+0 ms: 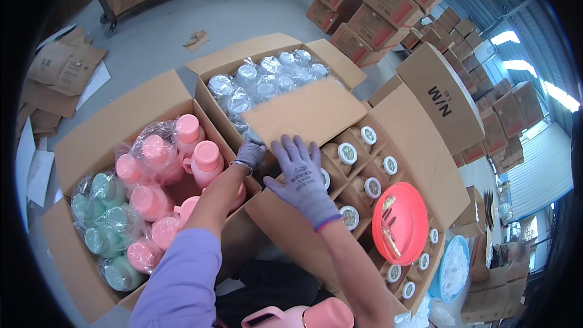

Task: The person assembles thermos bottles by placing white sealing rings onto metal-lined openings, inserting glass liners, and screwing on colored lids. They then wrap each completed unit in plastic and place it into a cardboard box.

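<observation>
Both my hands wear grey-purple work gloves. My left hand [249, 154] is closed at the near corner of a carton [203, 94] holding clear-wrapped, silvery-lidded items [267, 76]; its grip is partly hidden. Fingers spread, my right hand [299, 181] lies palm down at the near edge of a cardboard flap [303, 112], beside a divided carton [419, 140]. White-lidded bottles or flasks [347, 153] stand in that carton's compartments. Left of my left forearm, another carton [115, 106] holds pink jugs [206, 157] and plastic-wrapped green ones [109, 222].
A red round tray [419, 218] with small items rests on the divided carton. At the bottom edge is a pink jug [328, 314]. A blue basin [454, 267] stands right. Flattened cardboard [61, 64], a loaded trolley [155, 0] and stacked cartons [376, 15] surround the area.
</observation>
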A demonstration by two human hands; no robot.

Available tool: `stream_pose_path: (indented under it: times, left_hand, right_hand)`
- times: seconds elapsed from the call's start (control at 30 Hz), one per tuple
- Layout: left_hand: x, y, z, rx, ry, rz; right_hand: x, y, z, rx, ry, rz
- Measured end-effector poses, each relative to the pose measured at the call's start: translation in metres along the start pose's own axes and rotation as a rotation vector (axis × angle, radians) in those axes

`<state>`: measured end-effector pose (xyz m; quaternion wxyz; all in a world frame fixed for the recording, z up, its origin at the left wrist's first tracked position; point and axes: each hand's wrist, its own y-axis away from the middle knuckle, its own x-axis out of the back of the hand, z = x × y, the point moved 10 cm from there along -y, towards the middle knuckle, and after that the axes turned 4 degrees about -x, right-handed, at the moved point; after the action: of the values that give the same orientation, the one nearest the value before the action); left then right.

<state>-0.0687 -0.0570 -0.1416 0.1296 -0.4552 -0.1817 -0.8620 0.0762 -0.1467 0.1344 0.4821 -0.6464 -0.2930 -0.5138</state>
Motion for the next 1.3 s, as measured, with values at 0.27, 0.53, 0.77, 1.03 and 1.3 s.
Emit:
stream_pose_path:
  times: [0.27, 0.53, 0.77, 1.03, 1.3]
  left_hand:
    - [0.015, 0.034, -0.003, -0.194, -0.364, 0.026]
    - [0.017, 0.112, -0.019, -0.229, -0.354, -0.014]
    - [0.037, 0.236, -0.077, -0.306, -0.287, 0.073]
    - [0.063, 0.355, -0.132, -0.147, -0.058, -0.018]
    - [0.085, 0.314, -0.19, 0.052, -0.582, 0.125]
  right_hand:
    - [-0.054, -0.014, 0.001, -0.092, 0.309, -0.464]
    - [-0.057, -0.022, 0.013, -0.104, 0.321, -0.399]
    - [-0.055, -0.02, 0.009, -0.108, 0.329, -0.372]
    - [-0.051, -0.019, 0.006, -0.098, 0.299, -0.288]
    - [-0.03, 0.0, -0.006, -0.006, 0.146, 0.021]
